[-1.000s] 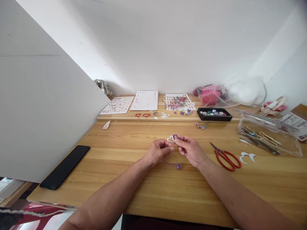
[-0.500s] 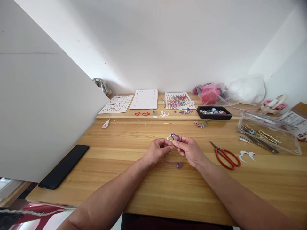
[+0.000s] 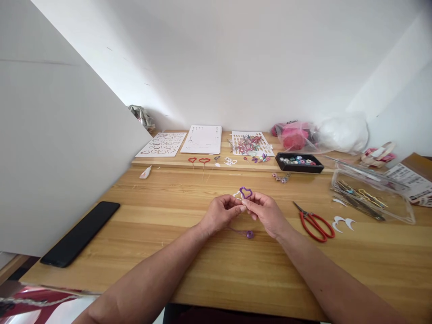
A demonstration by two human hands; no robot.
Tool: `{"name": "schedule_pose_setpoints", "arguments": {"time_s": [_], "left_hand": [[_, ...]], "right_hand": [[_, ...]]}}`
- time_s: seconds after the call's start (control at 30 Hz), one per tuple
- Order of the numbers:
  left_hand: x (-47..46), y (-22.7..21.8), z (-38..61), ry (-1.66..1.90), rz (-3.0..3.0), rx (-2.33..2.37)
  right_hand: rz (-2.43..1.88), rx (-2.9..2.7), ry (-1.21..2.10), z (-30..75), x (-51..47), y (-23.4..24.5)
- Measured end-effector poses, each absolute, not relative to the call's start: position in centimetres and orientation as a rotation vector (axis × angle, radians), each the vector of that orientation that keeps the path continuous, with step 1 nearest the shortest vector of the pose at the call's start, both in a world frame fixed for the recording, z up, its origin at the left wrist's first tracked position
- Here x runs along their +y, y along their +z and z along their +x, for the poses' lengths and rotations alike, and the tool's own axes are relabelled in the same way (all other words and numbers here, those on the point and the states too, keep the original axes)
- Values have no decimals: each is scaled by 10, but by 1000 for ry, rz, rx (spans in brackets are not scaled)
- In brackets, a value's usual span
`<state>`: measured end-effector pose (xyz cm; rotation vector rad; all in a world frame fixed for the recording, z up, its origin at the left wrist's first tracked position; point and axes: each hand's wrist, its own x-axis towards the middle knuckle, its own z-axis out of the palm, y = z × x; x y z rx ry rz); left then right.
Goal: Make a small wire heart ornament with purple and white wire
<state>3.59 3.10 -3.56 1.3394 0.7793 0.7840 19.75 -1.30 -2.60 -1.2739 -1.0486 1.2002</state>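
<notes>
My right hand (image 3: 265, 210) is closed in a pinch on a small purple heart-shaped outline (image 3: 250, 192), which stands up above the fingertips. Close against it, my left hand (image 3: 221, 214) is also pinched. A white outline piece (image 3: 236, 194) shows just over its fingers, joined to or touching the purple one; I cannot tell which. A thin purple thread runs from beneath my left hand to a small purple thread spool (image 3: 249, 234) on the table. What exactly lies between the left fingertips is hidden.
Red-handled scissors (image 3: 316, 225) and white paper offcuts (image 3: 343, 222) lie to the right, near a clear plastic box (image 3: 405, 208) of tools. A black bead tray (image 3: 299, 168), cut-out sheets (image 3: 202, 140) and red hearts (image 3: 204, 160) line the back ledge. A phone (image 3: 81, 234) and glue bottle (image 3: 146, 172) lie left.
The purple outline has turned slightly, so more of its heart shape faces me. Both hands keep their pinch in nearly the same place. The whole view has shifted a little.
</notes>
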Motion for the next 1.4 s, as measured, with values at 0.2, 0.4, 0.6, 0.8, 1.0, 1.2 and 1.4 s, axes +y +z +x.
{"name": "schedule_pose_setpoints", "arguments": {"time_s": [0.2, 0.4, 0.6, 0.8, 1.0, 1.2, 1.4], "left_hand": [[37, -31, 34, 909, 1298, 860], [36, -28, 33, 877, 1262, 766], [37, -32, 31, 888, 1111, 799], [41, -31, 29, 794, 1141, 757], [43, -30, 26, 735, 1132, 759], [37, -30, 32, 835, 949, 771], [38, -32, 34, 859, 1046, 777]], "right_hand": [[-1434, -1354, 1146, 201, -17, -26], [-1399, -1351, 1274, 198, -20, -21], [-1415, -1270, 1319, 195, -20, -15], [-1453, -1260, 1258, 195, -20, -13], [-1472, -1313, 1202, 195, -22, -9], [-1398, -1279, 1195, 193, -21, -11], [-1422, -1280, 1177, 194, -21, -16]]}}
